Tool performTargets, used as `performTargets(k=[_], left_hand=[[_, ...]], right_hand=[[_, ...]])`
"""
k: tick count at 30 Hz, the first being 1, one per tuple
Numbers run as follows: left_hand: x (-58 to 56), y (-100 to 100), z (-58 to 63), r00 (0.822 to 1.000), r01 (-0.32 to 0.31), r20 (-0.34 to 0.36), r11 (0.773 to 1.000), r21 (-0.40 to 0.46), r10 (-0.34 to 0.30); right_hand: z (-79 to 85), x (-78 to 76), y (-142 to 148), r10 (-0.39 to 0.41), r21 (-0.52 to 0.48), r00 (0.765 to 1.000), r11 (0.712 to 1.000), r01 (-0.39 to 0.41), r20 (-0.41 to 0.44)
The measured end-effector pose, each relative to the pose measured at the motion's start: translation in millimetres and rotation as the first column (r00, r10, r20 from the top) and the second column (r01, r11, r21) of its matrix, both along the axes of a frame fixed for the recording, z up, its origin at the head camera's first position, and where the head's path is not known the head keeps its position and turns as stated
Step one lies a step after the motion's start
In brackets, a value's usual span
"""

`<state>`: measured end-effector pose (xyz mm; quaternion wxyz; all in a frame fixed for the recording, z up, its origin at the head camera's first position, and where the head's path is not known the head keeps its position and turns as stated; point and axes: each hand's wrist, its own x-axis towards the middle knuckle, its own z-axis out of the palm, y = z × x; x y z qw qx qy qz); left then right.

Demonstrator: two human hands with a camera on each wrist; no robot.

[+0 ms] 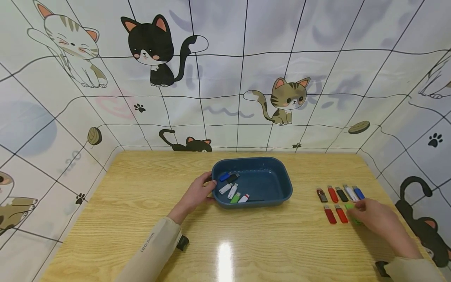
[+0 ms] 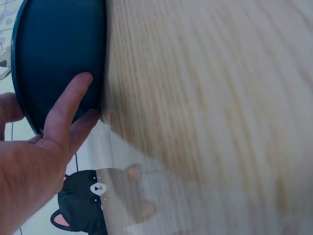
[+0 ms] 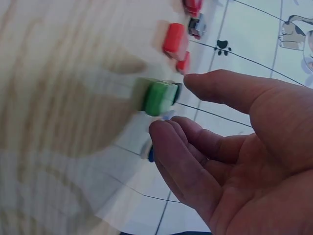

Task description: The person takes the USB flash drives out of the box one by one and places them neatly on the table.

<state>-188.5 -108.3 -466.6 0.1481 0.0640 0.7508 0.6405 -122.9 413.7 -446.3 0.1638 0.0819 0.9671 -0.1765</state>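
My left hand (image 1: pixel 195 192) grips the left end of a dark blue plastic bin (image 1: pixel 262 186), thumb over the rim and fingers against the outer wall (image 2: pixel 61 54). Inside, at its left side, lie several USB sticks, among them a blue USB stick (image 1: pixel 224 176), a black one and a green one (image 1: pixel 235 197). Over at the right, my right hand (image 1: pixel 378 219) hovers by a green USB stick (image 3: pixel 159 98) on the table. Thumb and fingers stand apart around it in the right wrist view, apparently without touching it. The hand partly hides that stick in the head view.
Two rows of USB sticks lie on the wooden table (image 1: pixel 148 227) at the right, including a red USB stick (image 1: pixel 341 214), a dark red one (image 1: pixel 330 215) and a white one (image 1: pixel 350 193). Cat-patterned cloth (image 1: pixel 225 78) walls the table at the back and sides.
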Motion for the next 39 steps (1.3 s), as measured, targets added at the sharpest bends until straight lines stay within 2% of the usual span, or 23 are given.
performTargets(k=[4,8,14,20,27,32,39], left_hand=[[0.1,0,-0.1,1.0,0.001,-0.004,1.0,0.002,-0.001],[0.3,-1,0.0,1.0,0.002,-0.005,1.0,0.0,-0.002],[-0.2,-1,-1.5,1.0,0.009,-0.007,1.0,-0.009,-0.009],[-0.2,0,-2.0,1.0,0.0,-0.01,1.0,-0.008,0.0],[-1.8,0,-2.0,1.0,0.012,0.012,1.0,0.018,-0.012],[-1.6,0,-2.8,1.0,0.007,0.009,1.0,0.018,-0.007],[-0.9,-1,-2.2,1.0,0.005,0.014,1.0,0.025,-0.005]], right_hand=[[9.4,1.7,-5,-0.018,0.026,0.998,0.999,0.019,-0.061],[22.7,2.8,-19,0.009,0.027,0.988,1.0,-0.005,-0.156],[40.2,1.1,-58,0.069,-0.023,0.957,0.997,-0.079,-0.281],[50.2,-4.0,-94,0.094,-0.077,0.941,0.989,-0.126,-0.326],[54.8,-11.9,-133,0.148,-0.099,0.896,0.973,-0.207,-0.418],[55.2,-20.2,-160,0.196,-0.101,0.879,0.959,-0.263,-0.434],[54.2,-30.2,-195,0.253,-0.107,0.88,0.941,-0.32,-0.402]])
